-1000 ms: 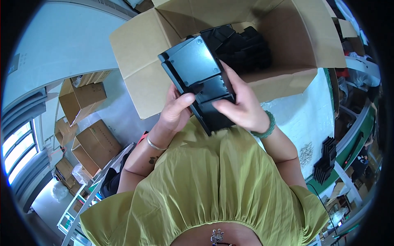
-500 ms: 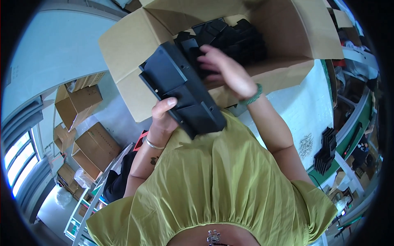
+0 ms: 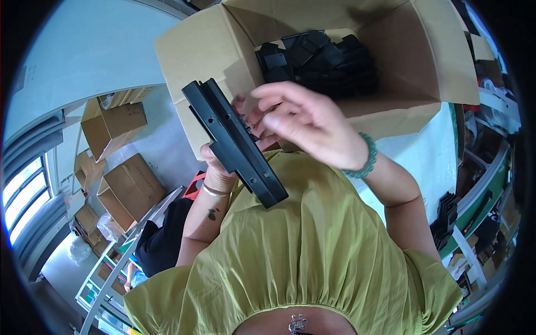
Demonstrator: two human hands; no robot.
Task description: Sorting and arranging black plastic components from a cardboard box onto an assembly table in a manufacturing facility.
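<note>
My left hand grips a long black plastic housing with stepped edges and small round holes along its narrow side. It is tilted in front of my chest, its narrow side facing up. Some of the left fingers come round its far side, partly hidden. Close to the right of the housing is my right hand, blurred, fingers bent but apart, with nothing visible held. Small dark bits show on the housing's right edge, too small to make out. Behind both hands, a large open cardboard box holds a pile of black plastic parts.
The box stands on a pale tabletop. A stack of black parts lies at the right, by a green-topped bench. Further cardboard boxes stand on the left, near a metal rack.
The housing has been turned from its broad, compartmented face to its narrow holed side. My right hand has come back from the box's opening to beside the housing. The box appears further right in view.
</note>
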